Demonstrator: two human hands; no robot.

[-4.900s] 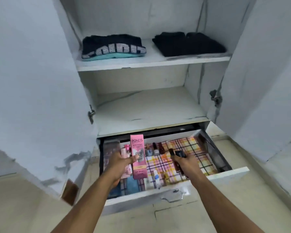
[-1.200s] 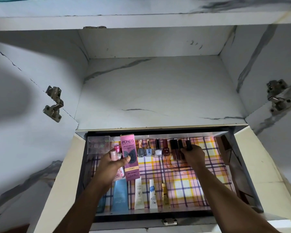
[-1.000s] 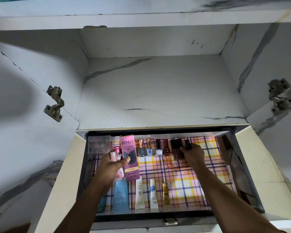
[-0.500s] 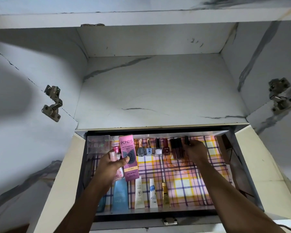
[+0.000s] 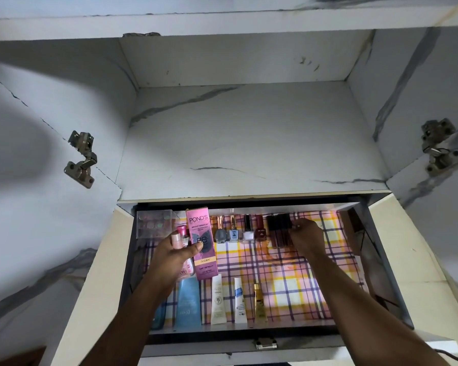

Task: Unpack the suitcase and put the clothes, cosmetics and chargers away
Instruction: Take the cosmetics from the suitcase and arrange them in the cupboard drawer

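Observation:
The open drawer [image 5: 381, 262] has a plaid liner. My left hand [image 5: 176, 256] grips a pink Pond's box [image 5: 201, 244] together with small pink bottles [image 5: 181, 236], held over the drawer's left side. My right hand [image 5: 306, 237] reaches to the drawer's back and pinches a dark lip-gloss tube [image 5: 287, 229] standing beside other dark tubes [image 5: 274, 231]. A row of nail polish bottles [image 5: 239, 231] stands along the back. Tubes [image 5: 218, 299] and a blue bottle [image 5: 188, 302] lie at the front.
A clear plastic organiser [image 5: 155, 224] sits in the drawer's back left corner. The wardrobe shelf [image 5: 249, 143] above the drawer carries nothing. Open doors with metal hinges [image 5: 81, 159] flank both sides. The drawer's right half shows bare plaid liner [image 5: 315, 286].
My right hand has carried the dark tube back and left, setting it against the row of dark tubes. My left hand has kept the pink box and bottles nearly still.

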